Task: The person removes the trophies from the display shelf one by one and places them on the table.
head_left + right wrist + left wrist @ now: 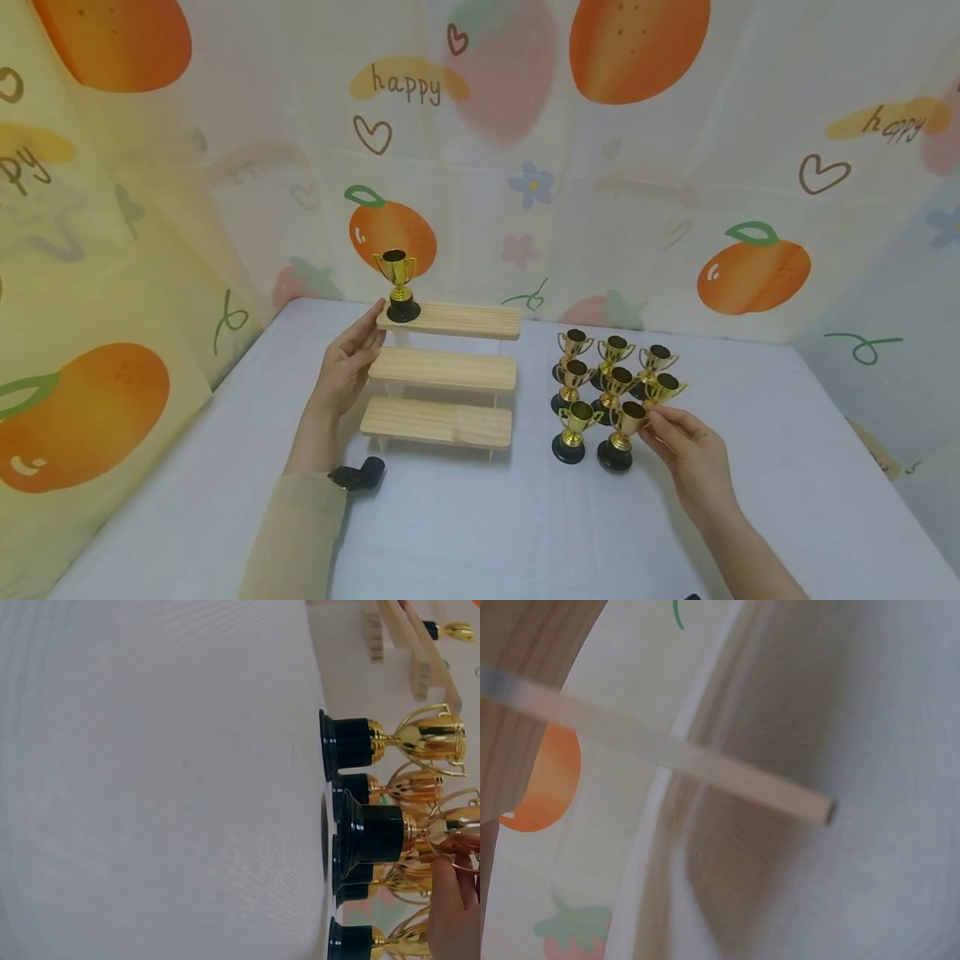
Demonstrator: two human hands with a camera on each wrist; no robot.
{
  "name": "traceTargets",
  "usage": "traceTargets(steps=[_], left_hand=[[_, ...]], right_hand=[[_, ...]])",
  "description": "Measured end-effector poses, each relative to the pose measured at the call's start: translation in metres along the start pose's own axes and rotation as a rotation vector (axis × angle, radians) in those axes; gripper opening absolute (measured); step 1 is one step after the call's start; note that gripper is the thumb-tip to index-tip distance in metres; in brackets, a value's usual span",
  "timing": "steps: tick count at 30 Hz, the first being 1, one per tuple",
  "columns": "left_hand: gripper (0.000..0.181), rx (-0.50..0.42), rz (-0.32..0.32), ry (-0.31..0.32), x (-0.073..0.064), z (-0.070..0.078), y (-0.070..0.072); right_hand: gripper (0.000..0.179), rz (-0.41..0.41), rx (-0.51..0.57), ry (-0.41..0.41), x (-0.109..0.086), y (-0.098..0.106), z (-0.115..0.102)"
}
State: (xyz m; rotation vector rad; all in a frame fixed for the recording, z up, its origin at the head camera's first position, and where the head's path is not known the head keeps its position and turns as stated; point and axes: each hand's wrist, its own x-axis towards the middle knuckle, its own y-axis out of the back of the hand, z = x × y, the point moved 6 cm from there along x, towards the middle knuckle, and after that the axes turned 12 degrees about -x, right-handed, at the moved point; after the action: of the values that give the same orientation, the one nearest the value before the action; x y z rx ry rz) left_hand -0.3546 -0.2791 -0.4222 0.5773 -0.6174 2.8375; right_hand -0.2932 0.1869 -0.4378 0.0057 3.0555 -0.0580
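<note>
A three-tier display stand (pixel 442 369) with pale wooden shelves stands left of centre in the head view. My left hand (pixel 347 364) holds its left side at the top tier, fingertips by the shelf end. On that tier's left end stands a gold trophy cup (pixel 400 283) with a black base. My right hand (pixel 693 457) pinches another trophy cup (pixel 626 433) by its side handle, at the front right of a group. In the right wrist view, fingers (pixel 446 889) meet that cup's bowl and handle, and its black base (pixel 375 832) overlaps other bases behind.
Several more gold trophy cups (pixel 575 429) stand in rows to the right of the stand, close together. A white cloth (pixel 450 533) covers the table. Printed fabric (pixel 480 167) with fruit and hearts hangs behind. A black wrist device (pixel 360 475) sits at the left sleeve.
</note>
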Motion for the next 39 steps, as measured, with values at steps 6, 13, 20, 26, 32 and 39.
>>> traceTargets(steps=[6,13,20,26,32,39], left_hand=[[0.061,-0.001,0.0,0.002,0.0001,-0.0014,0.001],[0.061,-0.002,0.006,0.004,0.0006,-0.0005,0.001],[0.061,-0.003,0.003,0.014,0.0004,-0.0011,0.0011],[0.061,0.002,0.001,0.012,0.0004,-0.0012,0.0019],[0.061,-0.006,0.001,0.005,0.0005,-0.0003,0.0011],[0.062,-0.007,0.002,0.002,0.0008,-0.001,0.0018]], right_hand=[[0.022,-0.024,-0.019,-0.019,-0.0002,-0.0002,0.0017],[0.022,-0.018,-0.061,-0.013,-0.0001,0.0002,0.0024],[0.019,-0.009,-0.063,-0.025,-0.0017,0.0019,0.0031],[0.014,-0.005,-0.064,-0.04,-0.0031,0.0017,0.0026],[0.016,0.004,-0.065,-0.057,-0.0039,0.0019,0.0029],[0.02,-0.002,-0.046,-0.065,-0.0056,0.0011,0.0026]])
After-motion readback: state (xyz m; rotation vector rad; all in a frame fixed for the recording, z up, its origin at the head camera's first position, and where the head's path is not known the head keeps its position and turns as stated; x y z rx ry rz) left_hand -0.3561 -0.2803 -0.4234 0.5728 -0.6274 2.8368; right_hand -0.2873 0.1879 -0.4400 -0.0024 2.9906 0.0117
